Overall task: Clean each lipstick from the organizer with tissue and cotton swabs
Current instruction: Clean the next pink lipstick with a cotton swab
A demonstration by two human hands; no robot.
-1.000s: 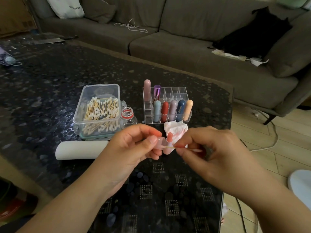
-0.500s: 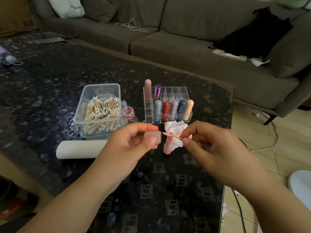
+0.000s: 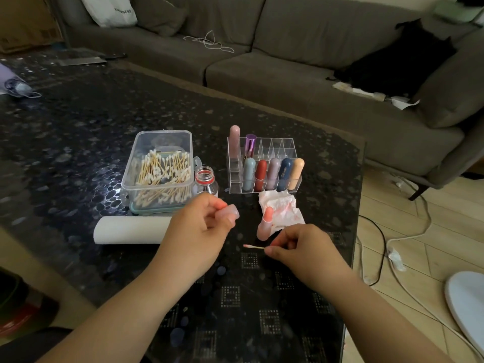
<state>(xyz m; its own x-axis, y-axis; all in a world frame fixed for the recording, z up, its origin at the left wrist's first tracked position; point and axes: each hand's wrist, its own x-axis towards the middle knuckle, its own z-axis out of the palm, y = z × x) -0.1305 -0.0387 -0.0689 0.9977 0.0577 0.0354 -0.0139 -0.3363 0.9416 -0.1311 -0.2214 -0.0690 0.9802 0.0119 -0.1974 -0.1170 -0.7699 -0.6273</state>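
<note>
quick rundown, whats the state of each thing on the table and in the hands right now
left hand: holds the pink cap
right hand: pinches a cotton swab, tip stained pink
open lipstick: uncapped, upright on the table
tissue: crumpled, smeared red
organizer: seven capped lipsticks standing, several slots empty
swab box: lid off, full of swabs
small bottle: uncapped
white roll: lying on its side
</note>
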